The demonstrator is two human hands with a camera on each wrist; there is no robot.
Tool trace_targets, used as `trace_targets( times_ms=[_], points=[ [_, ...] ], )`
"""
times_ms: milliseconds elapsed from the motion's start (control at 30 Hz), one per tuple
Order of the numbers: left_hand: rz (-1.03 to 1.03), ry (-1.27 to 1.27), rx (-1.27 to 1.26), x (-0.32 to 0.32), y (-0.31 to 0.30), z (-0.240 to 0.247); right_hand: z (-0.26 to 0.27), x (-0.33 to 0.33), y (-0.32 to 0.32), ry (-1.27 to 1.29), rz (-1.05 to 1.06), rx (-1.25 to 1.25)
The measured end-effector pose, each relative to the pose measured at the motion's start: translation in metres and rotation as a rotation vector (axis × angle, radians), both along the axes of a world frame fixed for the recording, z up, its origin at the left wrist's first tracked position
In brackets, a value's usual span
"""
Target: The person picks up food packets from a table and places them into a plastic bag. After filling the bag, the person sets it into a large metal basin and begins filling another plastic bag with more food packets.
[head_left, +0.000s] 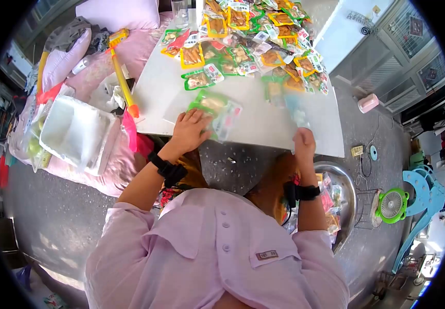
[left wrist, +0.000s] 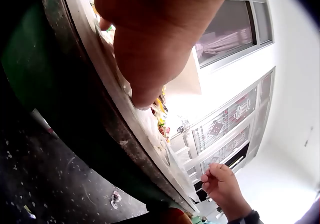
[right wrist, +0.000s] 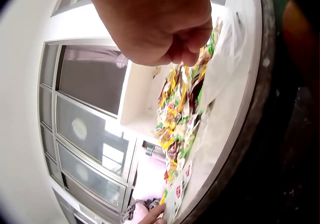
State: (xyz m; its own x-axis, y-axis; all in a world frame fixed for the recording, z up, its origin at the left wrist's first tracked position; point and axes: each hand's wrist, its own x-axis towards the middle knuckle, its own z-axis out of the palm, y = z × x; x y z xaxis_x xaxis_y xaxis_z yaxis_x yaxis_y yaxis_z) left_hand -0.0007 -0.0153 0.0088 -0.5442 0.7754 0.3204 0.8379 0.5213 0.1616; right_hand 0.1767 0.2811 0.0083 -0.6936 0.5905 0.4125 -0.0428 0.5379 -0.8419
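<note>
In the head view my left hand [head_left: 189,129] rests at the table's near edge, its fingers lying across the near side of a green-edged snack packet [head_left: 222,116] with pale pieces inside. The left wrist view shows this hand [left wrist: 155,39] close up, low over the tabletop. My right hand [head_left: 305,144] is curled into a fist at the near right edge. From it a clear plastic bag [head_left: 298,110], blurred, stretches away over the table. The right wrist view has the fist [right wrist: 170,34] beside clear plastic [right wrist: 227,59]; the fingertips are tucked out of sight.
Many yellow- and green-edged snack packets [head_left: 243,51] are heaped on the white table [head_left: 160,92]. A metal basin [head_left: 350,198] of packets stands by my right leg. At left, a white foam box [head_left: 78,129] and a yellow-handled tool [head_left: 122,77] lie on a pink-covered bed.
</note>
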Motion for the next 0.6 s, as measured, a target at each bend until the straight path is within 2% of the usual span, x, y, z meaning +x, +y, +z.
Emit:
trace_targets(
  times_ms=[67,167,367,600],
  points=[
    [0.005,-0.015,-0.012,0.003,0.003,0.007,0.002,-0.022,-0.011,-0.05,0.058,0.001],
    [0.019,-0.031,-0.021,0.003,0.009,0.01,0.005,-0.044,-0.025,-0.014,0.053,0.279],
    [0.028,0.065,0.047,0.006,0.022,0.007,-0.013,-0.065,-0.026,-0.024,0.091,0.341],
    [0.0,0.032,0.073,0.002,0.031,-0.006,-0.025,-0.071,-0.011,-0.11,0.069,0.469]
  ],
)
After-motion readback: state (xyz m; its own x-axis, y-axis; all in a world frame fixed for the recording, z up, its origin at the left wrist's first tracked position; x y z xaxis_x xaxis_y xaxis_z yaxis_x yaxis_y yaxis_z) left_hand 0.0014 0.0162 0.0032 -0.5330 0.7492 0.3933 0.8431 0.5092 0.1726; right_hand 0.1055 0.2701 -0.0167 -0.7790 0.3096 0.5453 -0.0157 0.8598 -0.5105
